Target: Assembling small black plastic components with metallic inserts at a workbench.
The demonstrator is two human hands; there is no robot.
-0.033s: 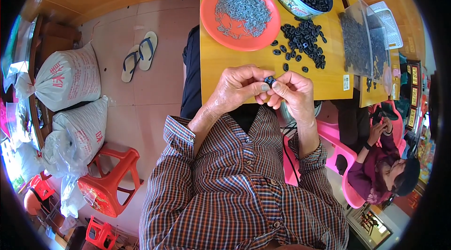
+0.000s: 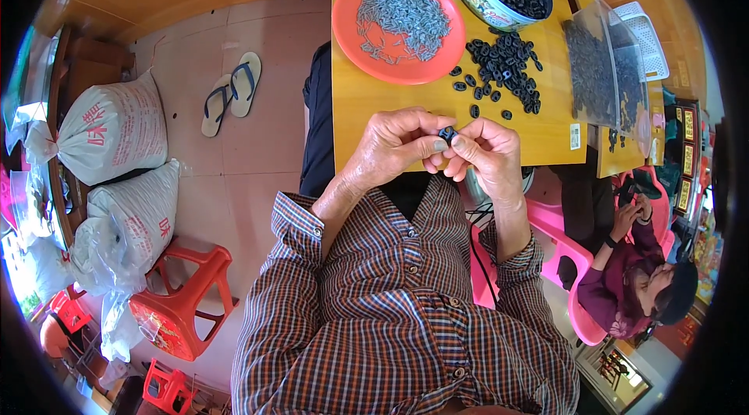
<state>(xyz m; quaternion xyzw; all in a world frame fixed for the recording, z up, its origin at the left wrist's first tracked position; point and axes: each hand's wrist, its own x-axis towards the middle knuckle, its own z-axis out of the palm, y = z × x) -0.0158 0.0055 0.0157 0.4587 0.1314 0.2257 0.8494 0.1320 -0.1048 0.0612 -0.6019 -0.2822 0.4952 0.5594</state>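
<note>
Between the fingertips of both hands, over the near edge of the yellow table, is a small black oval piece (image 2: pixel 447 134) with openings in it. My left hand (image 2: pixel 394 143) pinches it from the left with thumb and forefinger. From the right, my right hand (image 2: pixel 489 151) closes thumb and fingers on it; whether these fingers hold a second small part is hidden. Beyond my hands lies a loose pile of similar black oval pieces (image 2: pixel 505 64). An orange-red plate (image 2: pixel 351 48) holds a heap of small silvery pins (image 2: pixel 409 13).
A round tin (image 2: pixel 488 5) full of black pieces stands at the table's (image 2: pixel 538 138) far side. Right of it are a clear bin (image 2: pixel 597 64) and a white basket (image 2: pixel 647 40). Another person (image 2: pixel 624 282) sits at right. Sacks (image 2: pixel 113 130), a red stool (image 2: pixel 183 298) and sandals (image 2: pixel 246 83) are at left.
</note>
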